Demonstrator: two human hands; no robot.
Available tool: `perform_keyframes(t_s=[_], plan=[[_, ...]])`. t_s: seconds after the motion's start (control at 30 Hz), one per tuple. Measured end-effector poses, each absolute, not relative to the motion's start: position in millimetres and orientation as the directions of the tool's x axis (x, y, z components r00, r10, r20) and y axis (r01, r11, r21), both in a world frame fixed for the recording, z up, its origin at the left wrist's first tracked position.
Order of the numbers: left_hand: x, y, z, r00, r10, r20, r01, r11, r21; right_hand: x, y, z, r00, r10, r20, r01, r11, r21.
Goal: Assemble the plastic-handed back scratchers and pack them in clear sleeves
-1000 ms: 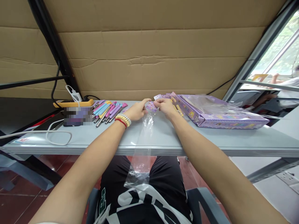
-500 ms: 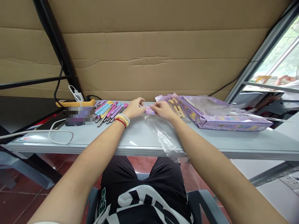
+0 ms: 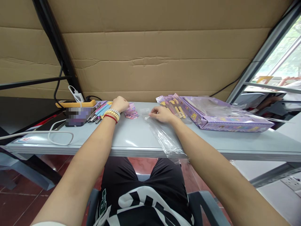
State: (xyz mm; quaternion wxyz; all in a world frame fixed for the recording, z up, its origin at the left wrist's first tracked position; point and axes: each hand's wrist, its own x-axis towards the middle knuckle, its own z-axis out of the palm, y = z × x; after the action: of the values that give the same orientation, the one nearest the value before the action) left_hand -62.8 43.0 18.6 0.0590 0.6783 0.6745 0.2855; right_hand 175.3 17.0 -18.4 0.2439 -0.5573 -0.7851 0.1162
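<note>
Over the right end of the pen pile (image 3: pixel 103 110) rests my left hand (image 3: pixel 120 104), its fingers curled down and mostly hidden. Just beside it, several small pink-purple printed cards (image 3: pixel 131 111) lie fanned on the table. The pens have blue, yellow and purple barrels; part of the pile is covered by the hand and wrist. My right hand (image 3: pixel 161 113) has its thumb and fingers pinched together at the upper end of a clear plastic bag (image 3: pixel 164 138). That bag trails across the table and over its front edge.
On the right lies a purple printed box (image 3: pixel 235 122) with clear film on top, beside packaged yellow-handled pens (image 3: pixel 176 108). A blurred phone-like thing (image 3: pixel 80 116), a yellow-edged case (image 3: pixel 90 103) and a white cable (image 3: pixel 61 131) are at left. Cardboard (image 3: pixel 150 62) stands behind.
My left hand has moved left from the small purple card between both hands to the pens, and the fanned cards now show. My right hand has shifted slightly and is at the bag's end.
</note>
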Motion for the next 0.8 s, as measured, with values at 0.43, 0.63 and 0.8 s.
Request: perform_keyframes(t_s=[0.43,0.63,0.8], plan=[[-36,27,5,-0.017,0.967,0.254,0.986,-0.026,0.164,166,2,-12,-0.196,0.98,-0.016,0.951,0.186,-0.249],[-28,31,2,0.238,0.927,0.289,0.883,-0.33,0.333,171,12,-14,-0.219,0.975,0.048,0.849,0.215,-0.483],[-18,23,-1,0.329,0.92,0.215,0.638,-0.384,0.667,172,16,-15,-0.245,0.951,0.19,0.451,0.285,-0.846]])
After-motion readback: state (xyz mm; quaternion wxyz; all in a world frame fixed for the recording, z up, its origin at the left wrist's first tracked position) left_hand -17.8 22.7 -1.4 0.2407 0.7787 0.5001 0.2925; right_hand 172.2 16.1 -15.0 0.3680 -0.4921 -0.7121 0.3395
